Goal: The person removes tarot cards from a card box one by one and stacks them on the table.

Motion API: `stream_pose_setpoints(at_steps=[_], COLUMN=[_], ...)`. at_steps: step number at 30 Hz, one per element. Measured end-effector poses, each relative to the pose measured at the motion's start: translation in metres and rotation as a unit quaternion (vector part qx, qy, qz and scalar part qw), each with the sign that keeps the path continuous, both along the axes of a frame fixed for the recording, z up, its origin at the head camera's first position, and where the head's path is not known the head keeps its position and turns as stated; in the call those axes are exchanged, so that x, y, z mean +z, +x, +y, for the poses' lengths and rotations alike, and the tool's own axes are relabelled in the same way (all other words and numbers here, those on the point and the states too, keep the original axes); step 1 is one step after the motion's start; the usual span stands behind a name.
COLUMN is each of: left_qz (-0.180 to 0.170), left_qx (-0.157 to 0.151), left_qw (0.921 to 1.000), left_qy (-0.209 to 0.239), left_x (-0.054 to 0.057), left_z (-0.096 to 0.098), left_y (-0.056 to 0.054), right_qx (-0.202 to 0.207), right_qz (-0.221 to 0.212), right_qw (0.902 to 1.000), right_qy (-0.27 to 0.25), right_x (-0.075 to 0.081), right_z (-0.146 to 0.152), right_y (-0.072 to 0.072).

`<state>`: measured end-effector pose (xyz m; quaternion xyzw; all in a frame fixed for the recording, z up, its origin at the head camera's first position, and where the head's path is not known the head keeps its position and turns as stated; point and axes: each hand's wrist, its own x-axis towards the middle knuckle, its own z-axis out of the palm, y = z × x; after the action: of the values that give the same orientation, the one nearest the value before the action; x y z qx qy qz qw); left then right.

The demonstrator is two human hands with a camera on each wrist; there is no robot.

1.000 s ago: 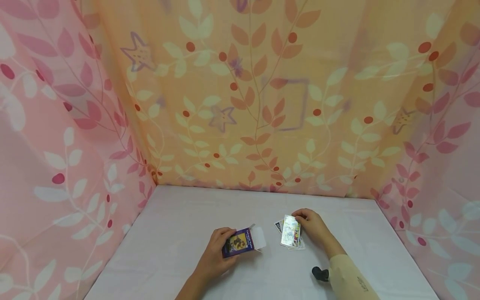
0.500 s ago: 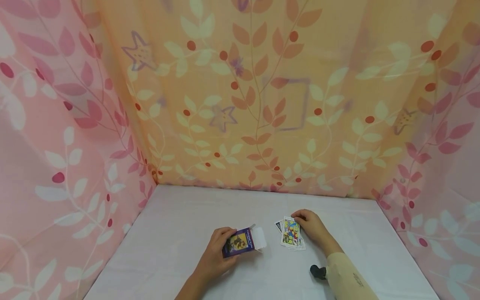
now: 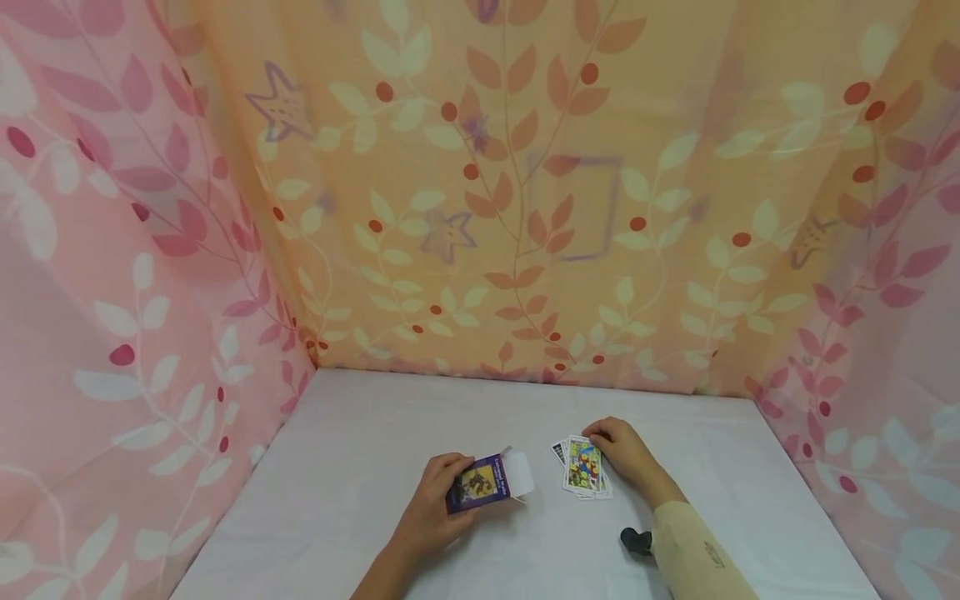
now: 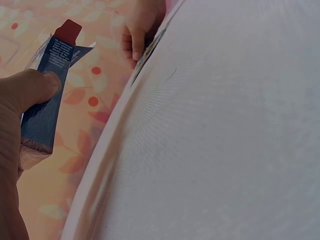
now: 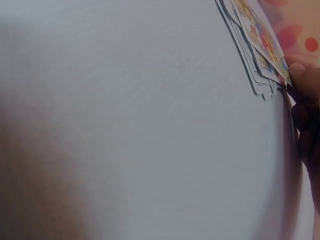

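Note:
My left hand (image 3: pixel 433 508) grips a purple card box (image 3: pixel 478 483) with a picture on its front. The box's white end flap (image 3: pixel 520 473) stands open toward the right. In the left wrist view the box (image 4: pixel 42 110) shows its dark side with the thumb pressed across it. To the right, my right hand (image 3: pixel 626 454) pinches the upper right corner of a colourful picture card (image 3: pixel 582 463). That card lies over a small, slightly fanned pile of cards (image 3: pixel 558 452). The right wrist view shows the thumb on the corner of the card (image 5: pixel 262 40), with several white-edged cards (image 5: pixel 254 82) beneath.
A black rounded object (image 3: pixel 636 542) sits beside the right sleeve (image 3: pixel 697 546). White cloth covers the table (image 3: pixel 360 433). Patterned curtains (image 3: pixel 450 292) enclose its back and sides.
The top card, tilted and shiny with glare a second ago, now lies flatter and shows its coloured picture. The right hand keeps its place at the corner; the left hand and box hold still.

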<state>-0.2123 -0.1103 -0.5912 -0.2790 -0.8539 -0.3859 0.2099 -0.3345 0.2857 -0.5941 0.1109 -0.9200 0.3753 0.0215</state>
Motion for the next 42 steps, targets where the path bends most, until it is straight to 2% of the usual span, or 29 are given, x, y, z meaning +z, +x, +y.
stream_pose_setpoints(at_steps=[6,14,21,28,36,42], left_qz=[0.033,0.015,0.01,-0.018,-0.063,-0.085], left_qx=[0.002,-0.006,-0.003,0.003,0.011,0.0], left_qw=[0.9995,0.9999,0.9999,0.9997,0.998,0.9963], left_qy=[-0.001,0.003,0.004,0.014,-0.001,-0.014], left_x=[-0.002,-0.002,-0.002,0.001,0.004,0.01], left_z=[-0.001,-0.001,-0.001,0.002,0.001,-0.001], left_y=[-0.002,-0.002,-0.003,-0.003,-0.009,-0.012], right_qx=[0.011,-0.009,-0.032,-0.05,-0.063,-0.077], right_qz=[0.019,-0.005,-0.035,-0.014,0.016,0.038], right_qw=[0.9997,0.9998,0.9977,0.9975,0.9971,0.9959], right_qy=[0.003,-0.018,-0.049,-0.047,-0.037,-0.026], right_x=[0.0,0.002,0.011,0.02,0.026,0.032], right_z=[0.001,0.001,-0.005,-0.011,-0.016,-0.016], right_y=[-0.001,0.004,0.012,0.026,0.041,0.055])
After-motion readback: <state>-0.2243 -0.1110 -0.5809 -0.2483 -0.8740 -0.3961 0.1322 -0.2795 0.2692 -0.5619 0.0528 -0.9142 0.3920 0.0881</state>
